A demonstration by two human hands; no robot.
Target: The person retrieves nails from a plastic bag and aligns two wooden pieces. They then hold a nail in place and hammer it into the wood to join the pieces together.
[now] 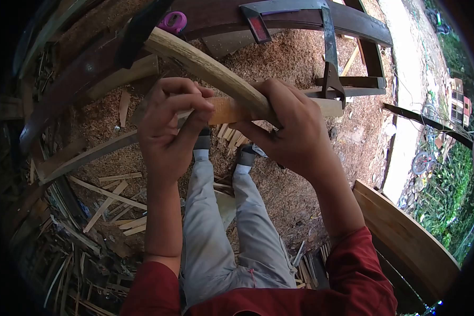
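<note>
Head view. The left hand (171, 126) sits just left of the frame's centre, its fingers (187, 102) curled tightly inward with the tips pressed against the near end of a short flat wooden piece (231, 109). Whether they truly pinch it or only press on it cannot be told, since the knuckles hide the contact. The right hand (292, 131) lies at about three o'clock from the left one, fingers folded nearly shut around the same wooden piece, thumb running along its lower edge; the grip looks firm. The wooden piece runs level between the two hands, and its far end sticks out past the right hand toward three o'clock.

A long curved pale beam (205, 63) crosses over the wooden piece from eleven o'clock down to the right hand, touching or nearly touching it where the fingers close. At one o'clock from the hands a metal clamp (329, 58) hangs down from a dark curved timber (300, 16) and ends just beside the wooden piece's far end. A purple object (173, 21) shows at twelve o'clock.

Below the hands, at six o'clock, are the person's grey trousers (210, 226) and two shoes (245, 155) standing on sawdust (289, 58). Loose wood offcuts (113, 197) lie at eight o'clock. A curved plank (405, 237) stands at four o'clock.
</note>
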